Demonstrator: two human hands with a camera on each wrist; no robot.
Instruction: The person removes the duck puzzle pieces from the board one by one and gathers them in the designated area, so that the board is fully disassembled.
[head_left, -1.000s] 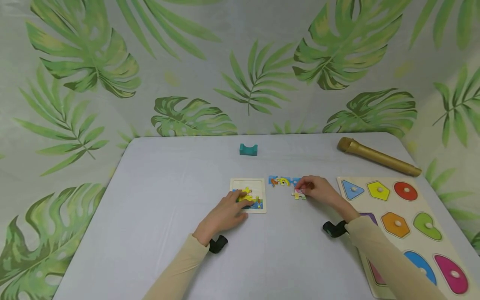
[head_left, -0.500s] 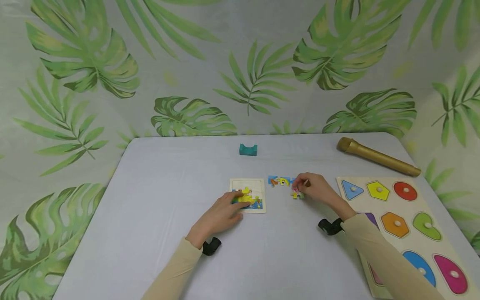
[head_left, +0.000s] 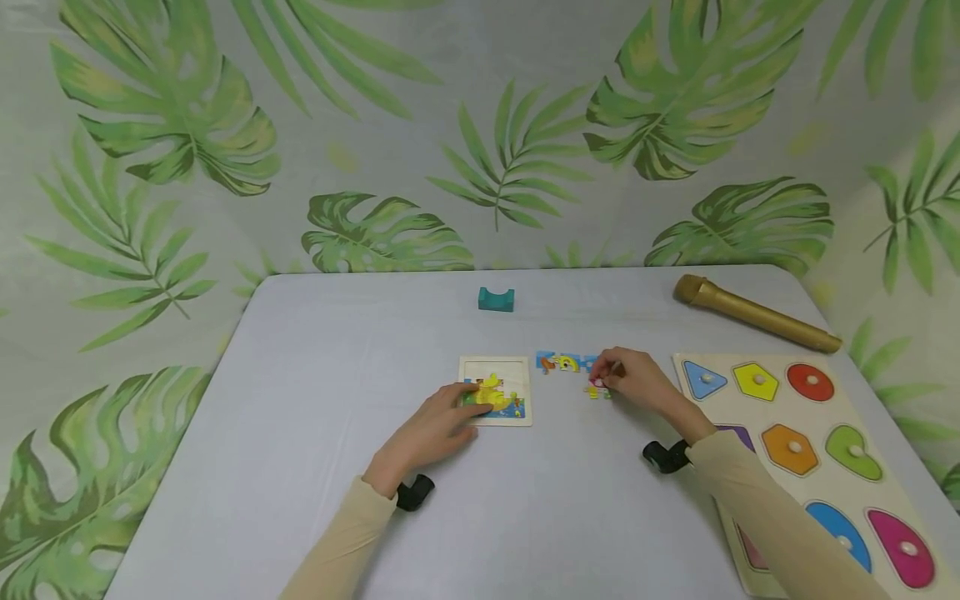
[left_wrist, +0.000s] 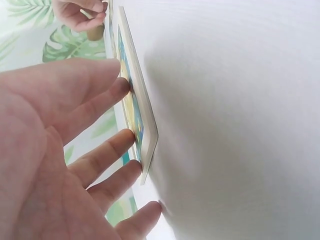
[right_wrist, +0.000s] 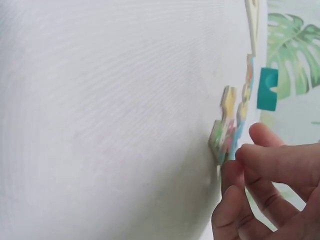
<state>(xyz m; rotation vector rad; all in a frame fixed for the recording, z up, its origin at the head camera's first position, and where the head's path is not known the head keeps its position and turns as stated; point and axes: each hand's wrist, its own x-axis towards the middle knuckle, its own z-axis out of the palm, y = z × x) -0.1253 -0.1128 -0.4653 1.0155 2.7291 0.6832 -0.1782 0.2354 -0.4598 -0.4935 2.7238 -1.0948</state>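
Note:
My left hand (head_left: 431, 425) rests its outstretched fingertips on the jigsaw tray (head_left: 495, 362), a small square pale frame partly filled with yellow and blue pieces. Its fingers cover part of the picture, and the left wrist view shows them touching the tray (left_wrist: 142, 100) from above. To the right, my right hand (head_left: 637, 379) pinches a puzzle piece (head_left: 595, 391) coloured pink, yellow and green at its edge, low over the table. Just beyond that piece lies a row of blue and yellow puzzle pieces (head_left: 558, 362); its right end is partly hidden by the fingers.
A teal block (head_left: 497, 300) with a scooped top stands toward the back. At back right lies a gold microphone (head_left: 757, 312). The large knob puzzle board (head_left: 738, 421) with coloured shapes fills the right side, under my right forearm. A leaf-print cloth hangs behind the table.
My left hand has drawn slightly back toward the lower left, uncovering more of the yellow picture. My right hand has shifted a little left and back, the pink-and-green piece staying at its fingertips.

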